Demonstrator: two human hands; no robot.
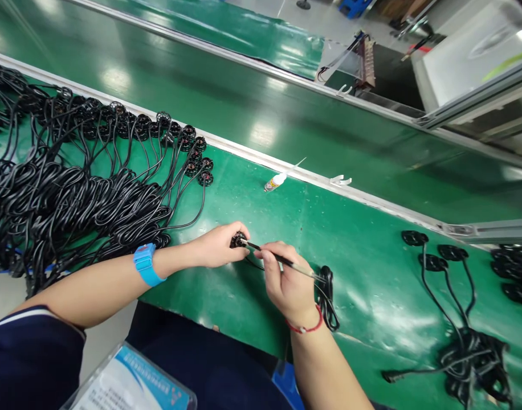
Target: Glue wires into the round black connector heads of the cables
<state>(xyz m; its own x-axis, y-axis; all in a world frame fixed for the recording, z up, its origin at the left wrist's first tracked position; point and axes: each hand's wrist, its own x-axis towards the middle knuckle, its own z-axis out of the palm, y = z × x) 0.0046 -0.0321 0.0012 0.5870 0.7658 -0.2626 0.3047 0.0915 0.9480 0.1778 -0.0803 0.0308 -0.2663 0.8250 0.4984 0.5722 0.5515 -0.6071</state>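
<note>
Between left hand [220, 246], pinching it, and right hand [289, 282], gripping a slender black-and-cream tool [302, 269], sat one round black plastic part [236, 240], apparently being worked, the next stroke seemingly needing steadiness.

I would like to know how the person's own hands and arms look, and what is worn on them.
The left hand is gloveless, with a bright blue wristband and a dark navy sleeve with a white stripe. The right hand, also gloveless, has a thin red bracelet with a small pale bead.
</note>
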